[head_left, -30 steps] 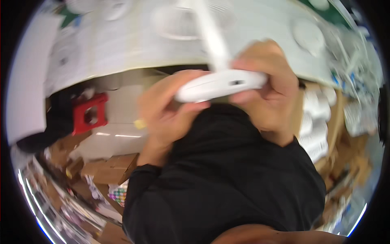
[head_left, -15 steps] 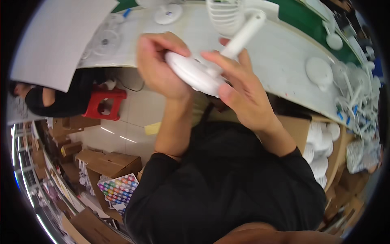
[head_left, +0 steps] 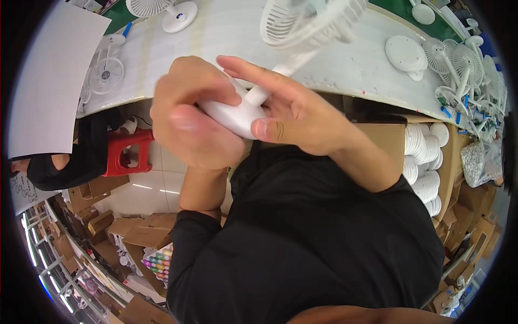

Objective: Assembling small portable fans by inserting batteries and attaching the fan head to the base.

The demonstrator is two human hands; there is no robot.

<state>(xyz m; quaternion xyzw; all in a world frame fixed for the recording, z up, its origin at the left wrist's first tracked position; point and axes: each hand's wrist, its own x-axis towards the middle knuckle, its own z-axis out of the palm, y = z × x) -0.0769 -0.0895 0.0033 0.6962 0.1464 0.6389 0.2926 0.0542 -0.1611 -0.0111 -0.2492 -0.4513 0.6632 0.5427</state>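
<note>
Both hands hold a white desk fan (head_left: 233, 116) tilted over the near edge of the workbench. My left hand (head_left: 186, 116), partly smeared by motion, curls around one side of the round base. My right hand (head_left: 307, 116) grips the other side, its thumb on the near rim and its fingers beside the stem (head_left: 286, 66). The stem points away and to the right, up to the slatted fan head (head_left: 313, 24), which is blurred. My left palm hides the base's underside.
The white workbench (head_left: 345, 70) bears a loose round base (head_left: 406, 56) and a cluster of small fans (head_left: 464, 67) at right, with more fans (head_left: 178, 16) at far left. A white board (head_left: 54, 70) stands left, near a seated person and red stool (head_left: 129, 154). Stacked white discs (head_left: 423, 167) fill a box.
The fan and both hands have come left and a little closer to me. More of the fan head shows now. My left hand has shifted its hold around the base.
</note>
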